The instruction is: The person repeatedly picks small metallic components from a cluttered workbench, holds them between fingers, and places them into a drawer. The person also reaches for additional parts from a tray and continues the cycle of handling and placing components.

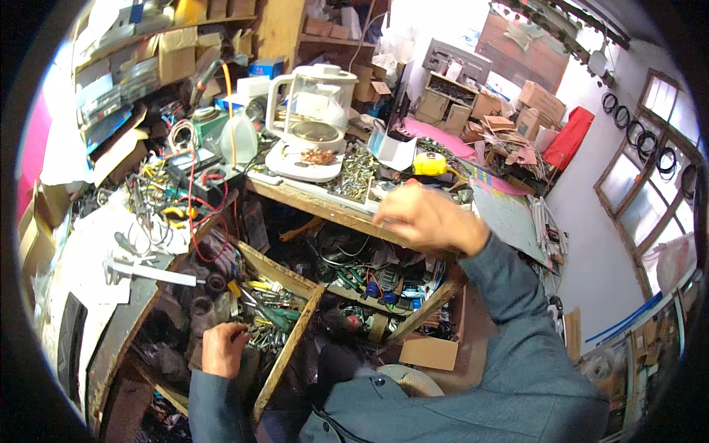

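Note:
My left hand [225,351] is over an open wooden drawer [297,317] packed with pliers and other hand tools. Its fingers are curled in; anything inside them is hidden. Above the bench's front edge hovers my right hand [427,218], smeared by motion, fingers bent, so its grip is unclear. Just behind it sits a yellow tape measure [430,164], and to its left spreads a heap of small metal parts [354,173]. Farther left stands a clear jug [317,100] with a white handle on a white base [295,164]. Copper-coloured scraps [317,156] lie on that base.
A white caliper-like tool [155,272] rests on the left bench, near tangled cables [151,196] and red leads. A second open drawer [377,284] holds wires and electrical parts. Cardboard boxes [543,100] crowd the back right; black cable coils [642,140] hang on the right wall.

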### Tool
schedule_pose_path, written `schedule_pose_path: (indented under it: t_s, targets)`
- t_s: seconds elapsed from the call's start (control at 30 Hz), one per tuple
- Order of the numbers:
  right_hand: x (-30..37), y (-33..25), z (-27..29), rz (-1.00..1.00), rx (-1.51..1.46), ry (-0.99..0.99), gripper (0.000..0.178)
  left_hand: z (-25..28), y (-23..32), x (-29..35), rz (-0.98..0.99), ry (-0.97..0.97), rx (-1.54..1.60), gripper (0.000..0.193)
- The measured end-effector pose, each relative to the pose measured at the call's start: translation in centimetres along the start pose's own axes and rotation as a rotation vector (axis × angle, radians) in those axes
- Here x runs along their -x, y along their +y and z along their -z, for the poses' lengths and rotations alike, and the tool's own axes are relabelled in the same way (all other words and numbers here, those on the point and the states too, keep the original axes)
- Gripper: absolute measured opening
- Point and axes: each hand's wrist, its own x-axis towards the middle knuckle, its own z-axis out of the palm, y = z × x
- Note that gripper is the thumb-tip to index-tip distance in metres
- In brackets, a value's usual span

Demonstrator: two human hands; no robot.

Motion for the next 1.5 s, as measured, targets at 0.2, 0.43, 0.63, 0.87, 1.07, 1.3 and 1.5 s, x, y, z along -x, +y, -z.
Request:
schedule_pose_path:
  t_s: [0.2,0.43,0.63,0.87,1.07,1.3,1.5]
  targets:
    - [8.6,-2.2,-2.5,-0.114,0.229,0.322,0.022,-1.1,0.3,-0.2,-0.001,0.09,0.114,0.019]
    - [13.7,-1.0,-3.0,-0.461,0.082,0.723,0.01,-1.8,2.3,-0.5,0.108,0.041,0.269,0.013]
    - [15.0,-0.6,-3.5,-0.485,-0.07,0.699,0.014,-2.1,10.1,-2.5,-0.224,-0.141,0.103,0.014]
    - [15.2,0.1,-3.6,-0.43,-0.296,0.631,0.012,-7.3,14.4,-5.6,-0.591,-0.36,-0.045,0.016]
    - [15.3,0.2,-3.2,-0.415,-0.38,0.624,0.01,-10.9,21.0,-9.6,-0.994,-0.238,-0.069,0.029]
    - [16.3,0.9,-3.0,-0.388,-0.391,0.545,0.011,-17.5,28.6,-17.6,-1.195,0.19,0.043,0.039]
    - [16.0,0.8,-2.9,-0.382,-0.458,0.537,0.01,-21.2,30.3,-19.2,-1.204,0.193,-0.035,0.04]
